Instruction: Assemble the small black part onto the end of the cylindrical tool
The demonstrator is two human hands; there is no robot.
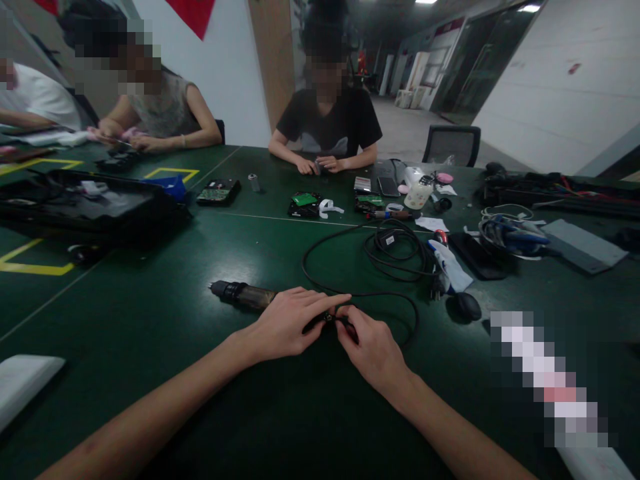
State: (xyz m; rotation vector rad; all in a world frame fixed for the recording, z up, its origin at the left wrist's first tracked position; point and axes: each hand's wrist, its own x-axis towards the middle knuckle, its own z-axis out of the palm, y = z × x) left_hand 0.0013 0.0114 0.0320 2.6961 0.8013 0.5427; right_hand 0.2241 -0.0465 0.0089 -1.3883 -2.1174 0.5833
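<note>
A dark pen-shaped electric tool (243, 295) lies on the green table (150, 320), tip pointing left. My left hand (290, 323) rests over its rear end, fingers closed around it. My right hand (373, 347) pinches the black cable (350, 253) where it meets the tool's rear end. The cable loops away to a coil (397, 250) farther back.
A black mouse (465, 305) and white cloth (453, 263) lie to the right. A black case (90, 203) sits at left, circuit boards (305, 200) and small parts mid-table. Two people sit across the table, another at far left. An office chair (450, 143) stands behind.
</note>
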